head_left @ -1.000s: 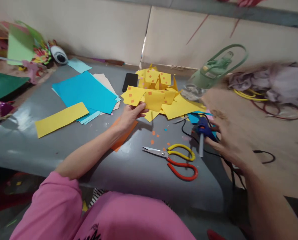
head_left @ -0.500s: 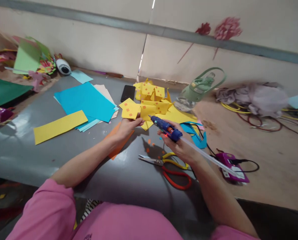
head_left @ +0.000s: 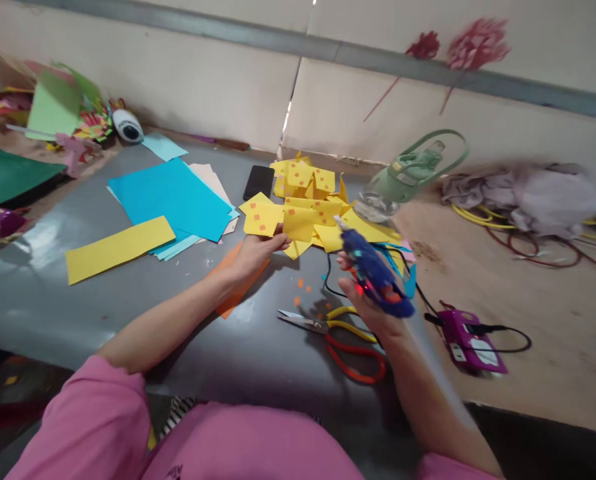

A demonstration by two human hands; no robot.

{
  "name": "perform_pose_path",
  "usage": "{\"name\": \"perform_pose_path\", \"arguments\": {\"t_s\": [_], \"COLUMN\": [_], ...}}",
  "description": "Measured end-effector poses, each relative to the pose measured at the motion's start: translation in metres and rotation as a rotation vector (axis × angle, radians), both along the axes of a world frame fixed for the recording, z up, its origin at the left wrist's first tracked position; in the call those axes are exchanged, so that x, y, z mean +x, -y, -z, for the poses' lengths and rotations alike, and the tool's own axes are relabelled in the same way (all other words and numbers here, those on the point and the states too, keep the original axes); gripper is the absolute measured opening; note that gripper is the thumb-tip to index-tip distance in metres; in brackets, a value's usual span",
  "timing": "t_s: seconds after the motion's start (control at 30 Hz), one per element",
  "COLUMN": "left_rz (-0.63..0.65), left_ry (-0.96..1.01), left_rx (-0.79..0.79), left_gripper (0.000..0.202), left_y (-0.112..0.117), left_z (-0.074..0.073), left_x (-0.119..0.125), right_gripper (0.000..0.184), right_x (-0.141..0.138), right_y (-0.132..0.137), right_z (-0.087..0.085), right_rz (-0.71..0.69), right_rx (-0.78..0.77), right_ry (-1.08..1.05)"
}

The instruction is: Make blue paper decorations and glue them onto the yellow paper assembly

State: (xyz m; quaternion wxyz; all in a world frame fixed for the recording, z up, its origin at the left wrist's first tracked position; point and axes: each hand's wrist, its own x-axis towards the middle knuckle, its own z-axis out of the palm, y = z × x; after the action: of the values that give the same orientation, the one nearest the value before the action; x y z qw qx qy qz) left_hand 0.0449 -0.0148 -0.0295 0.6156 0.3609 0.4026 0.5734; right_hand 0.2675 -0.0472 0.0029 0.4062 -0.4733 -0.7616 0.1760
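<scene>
My right hand [head_left: 371, 310] grips a blue glue gun [head_left: 373, 273], lifted above the grey table [head_left: 53, 280], its nozzle aimed up and left toward the yellow paper pile [head_left: 318, 213]. A black cord runs from the gun down to the table. My left hand [head_left: 253, 253] pinches a yellow square dotted with orange [head_left: 263, 219] at the pile's near-left edge. An orange sheet [head_left: 235, 280] lies under my left wrist. Scissors with yellow and red handles [head_left: 345, 337] lie just below my right hand.
Blue sheets [head_left: 175, 197] and a yellow strip [head_left: 118, 248] lie at left, a black phone [head_left: 259, 181] behind the pile. A green-lidded bottle [head_left: 403, 177] stands right of it. A purple device [head_left: 471, 333], cables and cloth [head_left: 538, 193] are at right; craft clutter at far left.
My right hand picked the glue gun up from the table and brought it in front of me, then turned it so the nozzle points up-left. The left hand stayed on the yellow square.
</scene>
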Motion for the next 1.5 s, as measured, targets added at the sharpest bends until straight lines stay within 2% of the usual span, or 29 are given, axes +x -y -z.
{"name": "perform_pose_path", "arguments": {"t_s": [0.17, 0.3, 0.43, 0.57, 0.73, 0.83, 1.0, 1.2, 1.3, 1.5], "left_rz": [-0.003, 0.012, 0.054, 0.044, 0.054, 0.100, 0.092, 0.116, 0.086, 0.078], "left_ry": [-0.019, -0.055, -0.067, -0.051, -0.036, -0.025, -0.046, -0.070, -0.087, -0.126], "left_rx": [0.011, -0.004, -0.008, 0.005, 0.024, 0.030, 0.039, 0.012, -0.019, -0.022], "left_gripper": [0.015, 0.018, 0.020, 0.019, 0.021, 0.027, 0.026, 0.025, 0.022, 0.021], "left_y": [0.000, 0.005, 0.007, 0.007, 0.007, 0.007, 0.009, 0.014, 0.013, 0.010], "left_z": [-0.003, -0.008, -0.010, -0.011, -0.012, -0.011, -0.010, -0.016, -0.017, -0.011], "left_x": [-0.001, 0.001, 0.002, 0.002, 0.004, 0.005, 0.004, 0.004, 0.005, 0.004], "right_gripper": [0.024, 0.029, 0.039, 0.045, 0.043, 0.044, 0.047, 0.053, 0.056, 0.059], "right_x": [-0.006, -0.009, -0.009, -0.005, 0.001, 0.000, -0.008, -0.011, -0.011, -0.012], "right_y": [-0.001, -0.001, 0.001, 0.000, -0.006, -0.005, 0.001, 0.005, 0.007, 0.006], "right_z": [0.003, -0.001, -0.009, -0.008, -0.003, -0.005, -0.010, -0.008, -0.008, -0.005], "right_rz": [-0.046, -0.019, -0.135, -0.218, -0.159, -0.109, -0.069, -0.052, -0.015, -0.020], "right_rx": [-0.124, -0.236, -0.290, -0.344, -0.372, -0.404, -0.483, -0.418, -0.367, -0.338], "right_ry": [0.029, 0.088, 0.135, 0.094, -0.031, -0.027, 0.014, 0.068, 0.103, 0.103]}}
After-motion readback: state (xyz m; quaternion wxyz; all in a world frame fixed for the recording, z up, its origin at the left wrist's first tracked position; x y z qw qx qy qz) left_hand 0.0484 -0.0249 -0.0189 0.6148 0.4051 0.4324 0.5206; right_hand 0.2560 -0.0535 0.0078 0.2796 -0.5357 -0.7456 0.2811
